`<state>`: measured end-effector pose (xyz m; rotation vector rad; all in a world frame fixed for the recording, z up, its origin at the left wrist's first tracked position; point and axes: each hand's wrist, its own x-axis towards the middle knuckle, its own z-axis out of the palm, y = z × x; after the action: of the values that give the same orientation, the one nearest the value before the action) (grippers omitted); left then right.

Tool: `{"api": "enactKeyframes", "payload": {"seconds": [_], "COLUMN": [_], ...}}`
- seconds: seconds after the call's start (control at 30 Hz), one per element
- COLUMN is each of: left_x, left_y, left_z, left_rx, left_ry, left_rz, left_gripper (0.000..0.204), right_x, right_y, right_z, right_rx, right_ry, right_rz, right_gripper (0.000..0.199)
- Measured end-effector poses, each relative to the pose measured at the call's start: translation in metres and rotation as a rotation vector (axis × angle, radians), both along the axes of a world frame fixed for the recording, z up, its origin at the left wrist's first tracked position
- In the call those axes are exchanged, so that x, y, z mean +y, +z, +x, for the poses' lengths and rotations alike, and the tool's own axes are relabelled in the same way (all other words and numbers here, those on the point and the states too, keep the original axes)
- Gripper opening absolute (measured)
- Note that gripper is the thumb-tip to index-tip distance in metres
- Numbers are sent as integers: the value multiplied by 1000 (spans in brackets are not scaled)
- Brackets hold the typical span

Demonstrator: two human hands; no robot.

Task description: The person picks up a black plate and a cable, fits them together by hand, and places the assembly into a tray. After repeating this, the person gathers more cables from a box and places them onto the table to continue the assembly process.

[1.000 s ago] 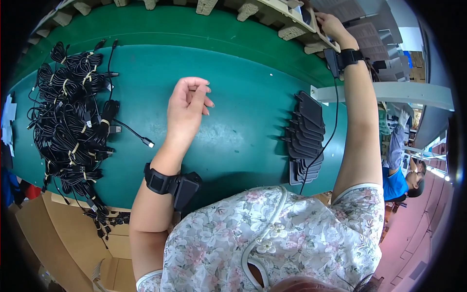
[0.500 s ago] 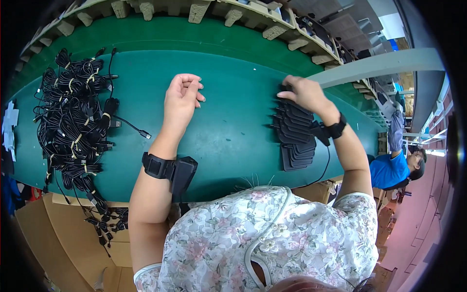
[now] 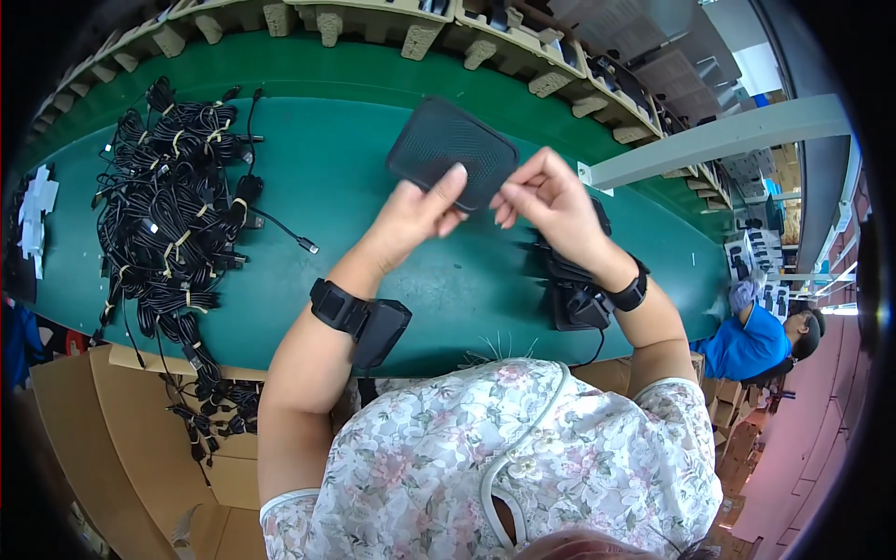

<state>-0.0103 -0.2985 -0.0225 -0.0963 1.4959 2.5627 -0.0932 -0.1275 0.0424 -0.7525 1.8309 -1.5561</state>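
Observation:
A flat black rounded-square device point(image 3: 453, 140) with a dotted, textured face is held up over the green table by my left hand point(image 3: 420, 210). The left thumb presses on its face, with the fingers behind it. My right hand point(image 3: 560, 210) is beside the device's right corner, its thumb and fingertips pinched together. Whatever is between those fingertips is too small or blurred to make out. Under and beside my right forearm lies a stack of similar black devices point(image 3: 583, 303), partly hidden by the hand and wrist.
Bundled black cables point(image 3: 173, 215) tied with light bands pile up on the left of the green table point(image 3: 420, 289). Moulded pulp trays point(image 3: 429, 37) line the far edge. A grey post point(image 3: 719, 135) stands at the right. An open cardboard box point(image 3: 103, 448) is at the near left. A person in blue point(image 3: 751, 341) sits far right.
A black device has come off the stack and is now in my left hand, which has moved right and up. My right hand has shifted slightly left, away from the stack's far end.

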Motion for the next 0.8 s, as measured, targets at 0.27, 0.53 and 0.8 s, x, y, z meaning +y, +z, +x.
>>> {"api": "enactKeyframes", "payload": {"seconds": [0.27,0.53,0.8], "left_x": [1,-8,-7], "left_y": [-7,-7,-9], "left_z": [-3,-4,-1], "left_rx": [94,59,19], "left_ry": [95,116,77], "left_rz": [-264,-210,-183], "left_gripper": [27,21,23], "right_x": [-17,1,8], "right_y": [-3,16,-13], "right_z": [-28,-205,-309], "right_rx": [382,673,581], "right_ry": [120,-571,-772], "right_rz": [397,31,243], "right_gripper": [24,18,34]}}
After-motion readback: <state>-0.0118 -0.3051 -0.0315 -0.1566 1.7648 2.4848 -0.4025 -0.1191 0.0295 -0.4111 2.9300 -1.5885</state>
